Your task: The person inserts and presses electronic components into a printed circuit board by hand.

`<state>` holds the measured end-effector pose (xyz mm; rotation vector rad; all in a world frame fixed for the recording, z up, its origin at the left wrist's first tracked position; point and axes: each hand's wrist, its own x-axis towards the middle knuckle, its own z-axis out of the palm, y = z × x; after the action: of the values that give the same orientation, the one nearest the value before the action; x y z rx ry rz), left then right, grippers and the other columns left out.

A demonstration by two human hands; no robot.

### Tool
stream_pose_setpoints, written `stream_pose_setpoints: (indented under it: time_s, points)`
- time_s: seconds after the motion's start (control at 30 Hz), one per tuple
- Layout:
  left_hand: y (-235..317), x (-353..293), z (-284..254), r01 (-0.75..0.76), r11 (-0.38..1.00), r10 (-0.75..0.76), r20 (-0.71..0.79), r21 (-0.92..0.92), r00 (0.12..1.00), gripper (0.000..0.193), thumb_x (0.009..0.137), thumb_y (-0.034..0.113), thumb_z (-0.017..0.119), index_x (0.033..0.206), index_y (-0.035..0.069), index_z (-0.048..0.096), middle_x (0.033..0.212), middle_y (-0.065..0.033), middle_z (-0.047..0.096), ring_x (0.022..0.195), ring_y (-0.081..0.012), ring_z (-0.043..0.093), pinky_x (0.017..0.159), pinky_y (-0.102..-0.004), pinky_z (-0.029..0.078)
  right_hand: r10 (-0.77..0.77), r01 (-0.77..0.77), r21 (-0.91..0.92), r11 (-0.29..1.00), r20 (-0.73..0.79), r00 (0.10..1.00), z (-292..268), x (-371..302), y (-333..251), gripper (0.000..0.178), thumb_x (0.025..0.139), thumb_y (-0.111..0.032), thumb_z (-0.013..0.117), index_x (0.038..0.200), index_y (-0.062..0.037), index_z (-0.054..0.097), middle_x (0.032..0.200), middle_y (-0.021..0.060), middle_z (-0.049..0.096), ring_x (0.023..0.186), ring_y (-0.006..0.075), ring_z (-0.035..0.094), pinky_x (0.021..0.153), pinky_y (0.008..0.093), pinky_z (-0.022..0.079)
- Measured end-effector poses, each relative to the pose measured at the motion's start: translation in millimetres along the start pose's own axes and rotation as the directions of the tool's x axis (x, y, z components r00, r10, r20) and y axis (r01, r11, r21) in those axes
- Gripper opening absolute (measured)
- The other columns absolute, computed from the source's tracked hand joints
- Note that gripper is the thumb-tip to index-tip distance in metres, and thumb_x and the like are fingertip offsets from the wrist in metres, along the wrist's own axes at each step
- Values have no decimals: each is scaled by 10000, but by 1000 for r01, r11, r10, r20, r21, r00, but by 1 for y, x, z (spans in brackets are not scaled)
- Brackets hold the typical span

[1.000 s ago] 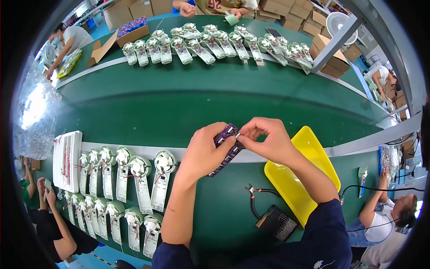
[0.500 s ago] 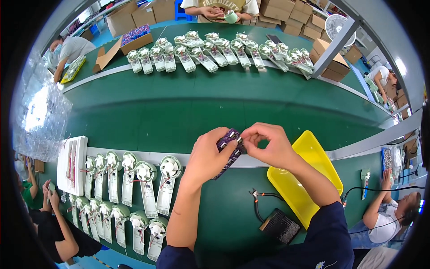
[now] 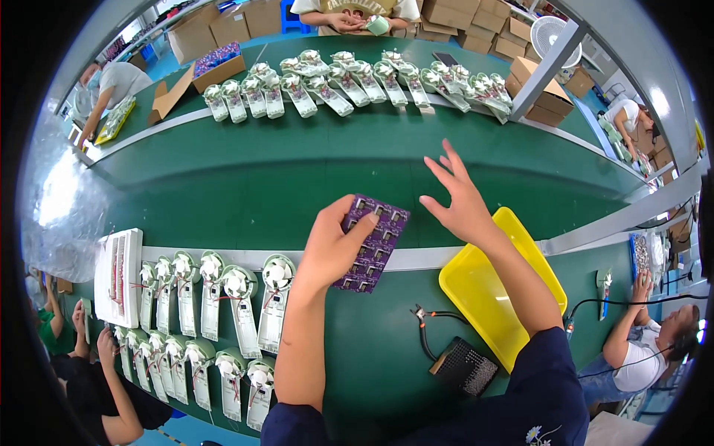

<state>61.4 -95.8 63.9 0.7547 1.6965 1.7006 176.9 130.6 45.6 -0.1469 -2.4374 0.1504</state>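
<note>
A purple circuit board panel with several repeated small components is gripped at its left edge by my left hand, thumb lying over its face. My right hand is raised to the right of the board, fingers spread, with nothing in it. Under my right forearm lies a yellow tray. Nearer to me are pliers with black and orange handles and a small black box holding many tiny pieces.
Rows of pale green fan housings with wires stand at the left, beside a white foam tray. More housings line the far bench. A metal post rises at the right. Co-workers sit around the benches.
My right hand has let go of the board's edge and moved up and right, its fingers opening. The board is now turned flatter, showing its whole face.
</note>
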Motion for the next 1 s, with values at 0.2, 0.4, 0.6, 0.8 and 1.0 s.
stream_pose_setpoints:
  time_s: [0.2, 0.4, 0.6, 0.8, 1.0]
  points:
    - [-3, 4, 1, 69, 991, -69, 10, -117, 998, 118, 968, 65, 619, 1043, -26, 625, 821, -21, 663, 710, -58, 576, 636, -248, 480, 356, -570, 651, 502, 445, 822, -18, 1, -37, 418, 995, -136, 632, 1391, -40, 538, 1176, 103, 695, 895, 114, 691, 721, 253, 547]
    - [-2, 3, 0, 83, 993, -82, 13, -89, 997, 174, 923, 33, 648, 1091, 4, 611, 893, -17, 663, 786, -68, 620, 710, -234, 517, 251, -649, 702, 291, 599, 760, -22, 5, -60, 253, 966, -51, 659, 1214, -2, 654, 937, 43, 715, 795, 89, 664, 705, 245, 555]
    - [3, 3, 3, -17, 999, 17, 0, 47, 1000, 255, 826, 30, 764, 1037, 12, 621, 868, -12, 651, 773, -55, 603, 685, -228, 502, 225, -335, 643, 688, 250, 942, -20, 4, -69, 229, 895, -17, 722, 1121, -50, 702, 1038, 49, 673, 777, 106, 651, 669, 238, 541]
    - [2, 2, 6, -1, 997, 5, -47, 83, 999, 207, 827, 58, 774, 972, -1, 639, 808, -5, 656, 722, -48, 599, 651, -228, 496, 174, -268, 546, 793, 219, 960, -23, 1, -72, 220, 837, 23, 758, 1042, -44, 712, 996, 53, 632, 689, 101, 609, 589, 238, 484]
    - [3, -1, 9, -60, 978, 81, -99, 199, 992, 191, 827, 81, 748, 955, -13, 642, 773, -74, 683, 685, -124, 640, 649, -296, 512, 184, -332, 556, 762, 306, 934, -25, 3, -76, 189, 847, 3, 759, 1026, -11, 697, 866, 55, 651, 660, 124, 631, 598, 245, 516]
